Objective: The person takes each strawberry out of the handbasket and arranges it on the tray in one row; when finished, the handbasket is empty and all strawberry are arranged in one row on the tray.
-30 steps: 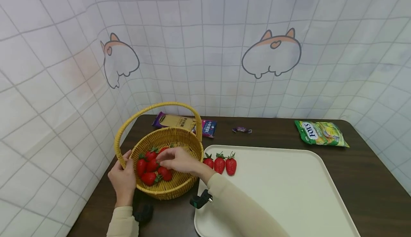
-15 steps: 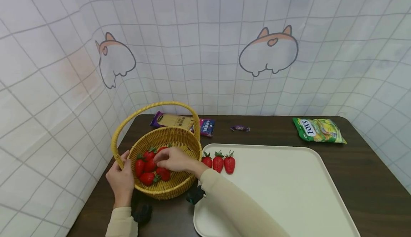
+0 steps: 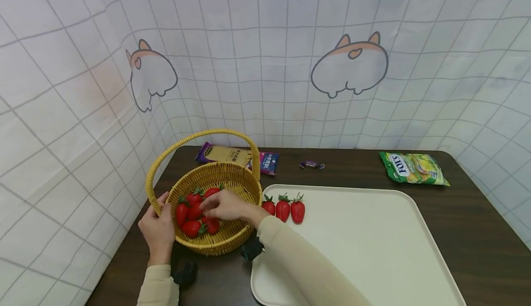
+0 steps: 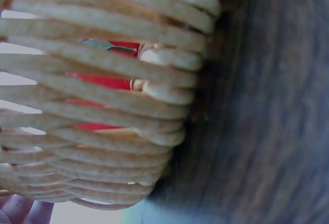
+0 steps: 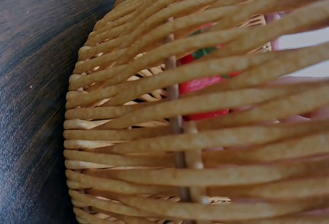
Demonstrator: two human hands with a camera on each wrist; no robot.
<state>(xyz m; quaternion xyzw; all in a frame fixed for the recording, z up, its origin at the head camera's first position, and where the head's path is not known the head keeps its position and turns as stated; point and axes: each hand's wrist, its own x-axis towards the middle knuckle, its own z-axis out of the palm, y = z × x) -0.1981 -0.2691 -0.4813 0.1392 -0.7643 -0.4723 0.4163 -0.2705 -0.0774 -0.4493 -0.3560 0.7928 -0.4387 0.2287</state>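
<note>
My left hand grips the yellow wicker basket at its left side, where the handle meets the rim. Several red strawberries with green leaves lie in the basket. My right hand reaches over the right rim, its fingers bent down and the tips at a middle strawberry; whether they pinch it is hidden. Through the weave, the left wrist view shows a strawberry, and the right wrist view another. Three strawberries stand in a row on the white tray.
Behind the basket lie a purple-and-yellow packet and a blue-pink packet. A small wrapped candy lies farther right on the dark table. A green Fox's bag is at the back right. A grid-patterned cloth hangs behind.
My right hand has shifted slightly within the basket, and more of the rear strawberry shows beside it. My left hand keeps its hold. The whole view has shifted a little.
</note>
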